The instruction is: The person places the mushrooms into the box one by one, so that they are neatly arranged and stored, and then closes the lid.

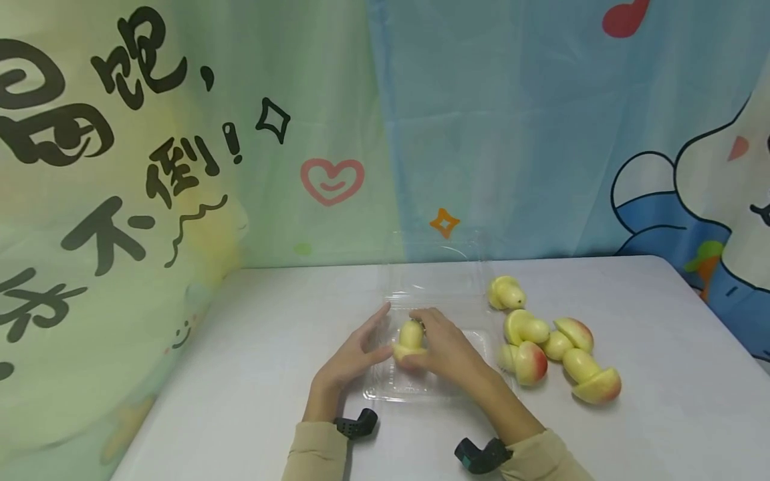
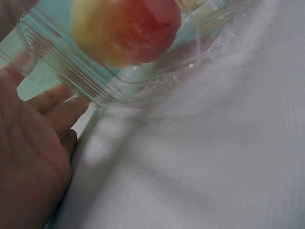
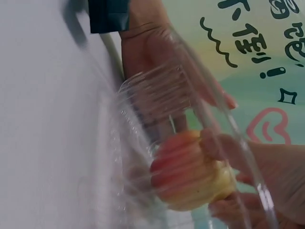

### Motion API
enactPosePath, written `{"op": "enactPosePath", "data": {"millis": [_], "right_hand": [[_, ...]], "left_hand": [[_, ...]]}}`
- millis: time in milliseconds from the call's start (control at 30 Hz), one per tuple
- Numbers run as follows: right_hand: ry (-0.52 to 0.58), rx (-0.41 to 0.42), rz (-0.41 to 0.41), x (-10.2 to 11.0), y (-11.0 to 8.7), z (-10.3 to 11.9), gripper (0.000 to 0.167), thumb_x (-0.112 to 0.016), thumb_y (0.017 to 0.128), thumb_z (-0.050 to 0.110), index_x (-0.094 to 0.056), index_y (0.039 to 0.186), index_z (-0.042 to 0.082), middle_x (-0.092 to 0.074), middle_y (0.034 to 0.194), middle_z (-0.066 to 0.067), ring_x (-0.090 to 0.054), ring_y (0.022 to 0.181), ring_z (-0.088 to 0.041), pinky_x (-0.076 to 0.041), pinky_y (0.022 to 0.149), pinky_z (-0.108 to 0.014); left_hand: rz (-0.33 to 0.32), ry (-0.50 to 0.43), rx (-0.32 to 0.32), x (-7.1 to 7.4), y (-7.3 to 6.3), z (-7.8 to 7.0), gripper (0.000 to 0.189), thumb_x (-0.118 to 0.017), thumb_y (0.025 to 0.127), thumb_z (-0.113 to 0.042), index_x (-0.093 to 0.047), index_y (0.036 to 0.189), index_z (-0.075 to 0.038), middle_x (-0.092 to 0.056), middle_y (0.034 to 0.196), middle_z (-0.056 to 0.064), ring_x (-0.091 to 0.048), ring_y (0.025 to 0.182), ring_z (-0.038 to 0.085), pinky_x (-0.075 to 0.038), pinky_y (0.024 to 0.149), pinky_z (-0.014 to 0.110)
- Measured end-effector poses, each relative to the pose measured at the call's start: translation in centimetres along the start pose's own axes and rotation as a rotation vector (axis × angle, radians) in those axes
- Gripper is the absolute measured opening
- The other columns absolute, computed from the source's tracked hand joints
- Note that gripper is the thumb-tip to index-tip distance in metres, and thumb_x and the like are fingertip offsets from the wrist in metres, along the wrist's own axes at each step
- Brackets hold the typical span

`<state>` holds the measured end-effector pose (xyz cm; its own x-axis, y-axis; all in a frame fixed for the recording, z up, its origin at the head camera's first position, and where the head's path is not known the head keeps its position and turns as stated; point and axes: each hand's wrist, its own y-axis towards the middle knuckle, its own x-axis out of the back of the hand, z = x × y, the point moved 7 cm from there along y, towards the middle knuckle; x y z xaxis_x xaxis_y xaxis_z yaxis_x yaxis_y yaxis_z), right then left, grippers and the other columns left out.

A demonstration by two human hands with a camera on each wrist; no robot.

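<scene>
A mushroom-shaped piece (image 1: 412, 335), pale yellow with a red-blushed cap, stands cap down with its stem up inside a clear plastic hinged box (image 1: 385, 387). My right hand (image 1: 448, 351) holds it from the right, thumb at the cap and fingers around the far side of the stem. In the right wrist view the red and yellow cap (image 3: 183, 174) shows through the box wall. My left hand (image 1: 355, 357) is at the box's left side, thumb and fingers spread wide apart. Its palm (image 2: 33, 152) faces the ridged wall in the left wrist view, fingers close against the plastic.
Several more mushroom-shaped pieces (image 1: 595, 386) lie in a loose group right of the box. The box's raised lid (image 1: 436, 267) leans toward the printed curtain (image 1: 529, 133) behind the white table (image 1: 252, 347). Each wrist carries a black camera (image 1: 484, 456).
</scene>
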<state>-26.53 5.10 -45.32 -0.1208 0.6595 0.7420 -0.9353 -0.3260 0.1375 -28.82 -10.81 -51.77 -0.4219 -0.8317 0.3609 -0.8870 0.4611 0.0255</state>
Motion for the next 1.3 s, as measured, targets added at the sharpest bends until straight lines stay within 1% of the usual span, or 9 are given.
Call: {"op": "enactPosePath", "data": {"millis": [167, 300, 400, 600, 700, 833, 933, 1100, 1300], "right_hand": [[0.049, -0.069, -0.013, 0.1, -0.2, -1.2, 0.068, -0.085, 0.066, 0.036, -0.057, 0.122, 0.008, -0.061, 0.117, -0.005, -0.059, 0.103, -0.022, -0.051, 0.089, -0.038], [0.031, -0.033, -0.024, 0.2, -0.3, -1.7, 0.063, -0.08, 0.071, 0.039, -0.06, 0.122, 0.009, -0.062, 0.117, -0.004, -0.061, 0.101, -0.021, -0.052, 0.087, -0.037], [0.017, -0.018, -0.014, 0.0, -0.2, -1.8, 0.058, -0.076, 0.078, 0.035, -0.059, 0.126, 0.006, -0.061, 0.118, -0.006, -0.061, 0.101, -0.022, -0.052, 0.087, -0.037], [0.052, -0.062, 0.016, -0.7, -0.4, -2.4, 0.055, -0.069, 0.086, 0.024, -0.052, 0.134, 0.005, -0.059, 0.13, -0.012, -0.064, 0.107, -0.026, -0.052, 0.093, -0.041], [0.069, -0.059, 0.005, -0.9, -0.4, -2.4, 0.052, -0.07, 0.085, 0.023, -0.055, 0.131, 0.005, -0.06, 0.13, -0.012, -0.065, 0.107, -0.027, -0.052, 0.093, -0.042], [0.062, -0.036, 0.002, -1.2, -0.3, -2.2, 0.036, -0.073, 0.082, 0.031, -0.065, 0.11, 0.011, -0.068, 0.103, -0.004, -0.063, 0.09, -0.019, -0.054, 0.081, -0.037], [0.052, -0.038, 0.003, -1.4, -0.2, -2.2, 0.036, -0.074, 0.079, 0.039, -0.066, 0.103, 0.014, -0.065, 0.09, 0.0, -0.058, 0.082, -0.014, -0.052, 0.075, -0.033], [0.023, -0.064, -0.027, -1.2, -0.1, -2.1, 0.049, -0.075, 0.077, 0.042, -0.068, 0.113, 0.009, -0.068, 0.098, -0.003, -0.061, 0.087, -0.015, -0.054, 0.079, -0.035], [0.062, -0.097, -0.02, -1.3, 0.0, -2.4, 0.042, -0.077, 0.076, 0.034, -0.071, 0.111, 0.014, -0.072, 0.103, -0.003, -0.067, 0.093, -0.018, -0.055, 0.083, -0.036]], "left_hand": [[0.013, 0.01, 0.002, 0.2, 0.1, -0.1, 0.081, -0.068, 0.086, -0.036, -0.021, 0.152, -0.029, -0.019, 0.159, -0.003, -0.017, 0.147, 0.021, -0.012, 0.12, 0.047], [0.037, 0.016, 0.023, 0.4, -0.3, -1.6, 0.081, -0.066, 0.088, -0.029, -0.018, 0.153, -0.022, -0.017, 0.159, 0.002, -0.017, 0.147, 0.023, -0.011, 0.12, 0.045], [0.033, 0.02, 0.014, 0.4, -0.3, -1.4, 0.081, -0.067, 0.087, -0.035, -0.019, 0.152, -0.024, -0.018, 0.159, 0.0, -0.018, 0.147, 0.022, -0.012, 0.12, 0.046], [0.001, 0.006, -0.016, 0.1, 0.1, 0.4, 0.081, -0.067, 0.083, -0.048, -0.024, 0.15, -0.035, -0.02, 0.158, -0.007, -0.017, 0.147, 0.019, -0.011, 0.12, 0.048], [-0.008, 0.003, -0.012, 0.0, 0.1, 0.5, 0.081, -0.068, 0.083, -0.048, -0.024, 0.15, -0.035, -0.021, 0.158, -0.007, -0.016, 0.147, 0.021, -0.01, 0.119, 0.052], [-0.014, 0.011, 0.001, 0.0, 0.1, 0.5, 0.079, -0.068, 0.084, -0.044, -0.025, 0.15, -0.034, -0.021, 0.158, -0.007, -0.016, 0.147, 0.021, -0.011, 0.118, 0.055], [-0.013, 0.023, 0.003, 0.1, 0.0, 0.4, 0.079, -0.067, 0.085, -0.044, -0.024, 0.15, -0.034, -0.021, 0.158, -0.008, -0.015, 0.148, 0.021, -0.012, 0.118, 0.054], [-0.018, 0.005, 0.004, 0.1, 0.1, 0.2, 0.079, -0.068, 0.084, -0.043, -0.024, 0.15, -0.035, -0.02, 0.158, -0.009, -0.014, 0.148, 0.02, -0.011, 0.118, 0.055], [-0.013, 0.012, 0.031, 0.0, 0.2, 0.1, 0.081, -0.068, 0.085, -0.037, -0.022, 0.151, -0.031, -0.019, 0.158, -0.008, -0.012, 0.148, 0.02, -0.009, 0.118, 0.056]]}}
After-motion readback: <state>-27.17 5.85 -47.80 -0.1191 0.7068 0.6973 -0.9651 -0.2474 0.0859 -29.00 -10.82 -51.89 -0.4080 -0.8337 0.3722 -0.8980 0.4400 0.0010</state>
